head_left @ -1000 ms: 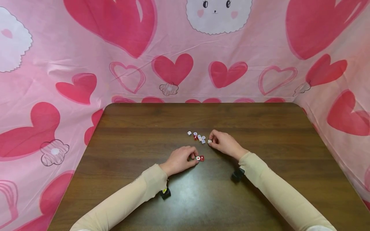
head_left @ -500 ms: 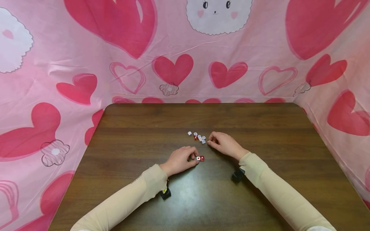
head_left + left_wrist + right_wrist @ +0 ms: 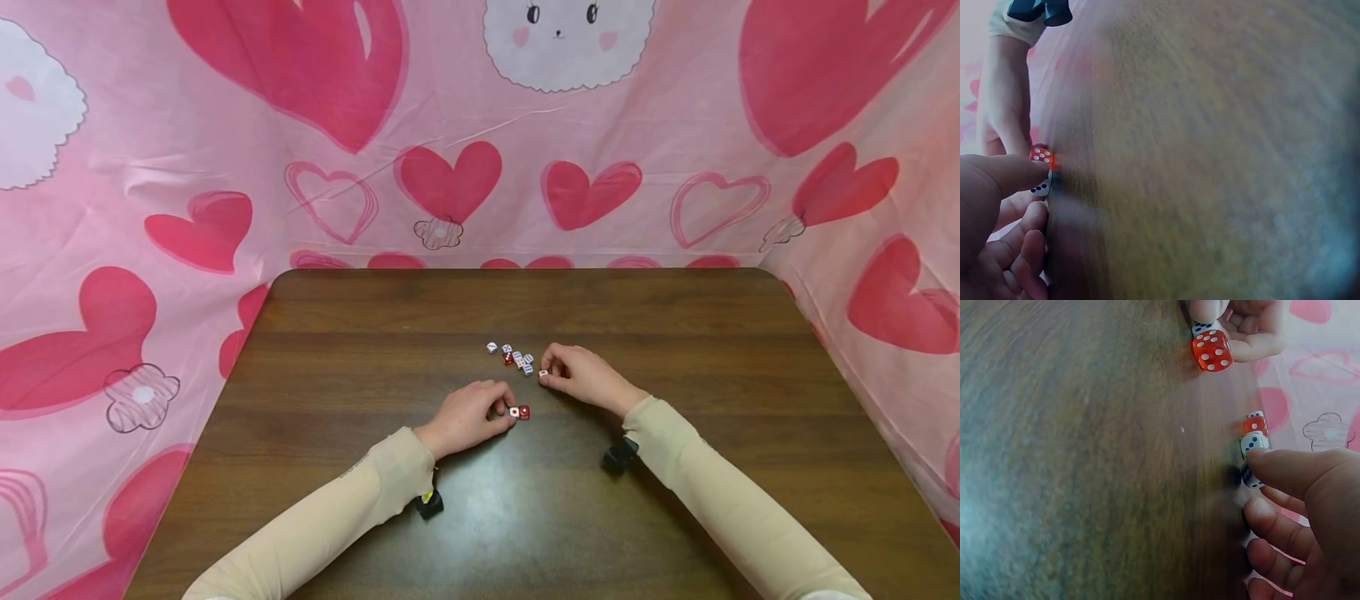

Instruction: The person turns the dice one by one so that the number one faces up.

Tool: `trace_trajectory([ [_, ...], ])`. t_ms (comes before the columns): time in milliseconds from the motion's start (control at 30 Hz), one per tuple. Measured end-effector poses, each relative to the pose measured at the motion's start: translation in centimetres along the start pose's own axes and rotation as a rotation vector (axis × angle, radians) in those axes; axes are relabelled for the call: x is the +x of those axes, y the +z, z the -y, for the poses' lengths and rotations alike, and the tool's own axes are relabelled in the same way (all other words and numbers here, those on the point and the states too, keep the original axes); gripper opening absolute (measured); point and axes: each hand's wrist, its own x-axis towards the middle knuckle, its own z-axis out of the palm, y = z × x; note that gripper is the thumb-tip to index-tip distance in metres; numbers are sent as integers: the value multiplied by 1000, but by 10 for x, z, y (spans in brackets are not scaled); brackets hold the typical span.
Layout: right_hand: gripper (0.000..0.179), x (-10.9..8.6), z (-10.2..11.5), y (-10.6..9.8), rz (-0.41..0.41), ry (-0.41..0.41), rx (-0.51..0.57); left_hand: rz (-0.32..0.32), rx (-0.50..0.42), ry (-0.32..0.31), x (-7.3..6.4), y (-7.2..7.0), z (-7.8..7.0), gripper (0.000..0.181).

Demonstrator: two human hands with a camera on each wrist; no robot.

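Observation:
In the head view my left hand (image 3: 465,415) rests on the table and pinches a white die (image 3: 513,412) with a red pip on top. A red translucent die (image 3: 524,412) sits against that white die's right side, also seen as a red die (image 3: 1212,351) in the right wrist view. My right hand (image 3: 588,375) pinches another white die (image 3: 543,374) between thumb and fingertips, low over the table; whether it touches the wood I cannot tell. Just left of it lies a loose cluster of white dice (image 3: 518,358) and one red die (image 3: 507,357).
A lone white die (image 3: 491,347) lies at the cluster's far left. The brown wooden table (image 3: 360,358) spreads around the hands. A pink cloth (image 3: 510,125) printed with hearts hangs behind and at both sides.
My right hand has come slightly nearer to me with its white die, which was mostly hidden by the fingers half a second ago. The left hand and the other dice stay put.

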Motion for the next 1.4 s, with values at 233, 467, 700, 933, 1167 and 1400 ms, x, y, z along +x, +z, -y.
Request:
trace_trajectory([
  [233, 19, -2, -1, 2, 10, 7, -42, -5, 6, -5, 0, 1, 0, 14],
  [467, 19, -10, 6, 6, 26, -25, -77, -3, 13, -10, 0, 2, 0, 15],
  [700, 19, -21, 18, 14, 50, -82, -103, 8, 15, -13, 1, 3, 1, 14],
  [933, 20, -25, 21, 20, 47, -126, -137, 2, 17, -10, 1, 3, 1, 13],
  [1167, 19, -26, 25, 21, 46, -138, -131, -9, 16, -11, 0, 2, 0, 12],
  [1400, 18, -26, 26, 20, 45, -151, -126, -9, 21, -17, 0, 2, -1, 13],
])
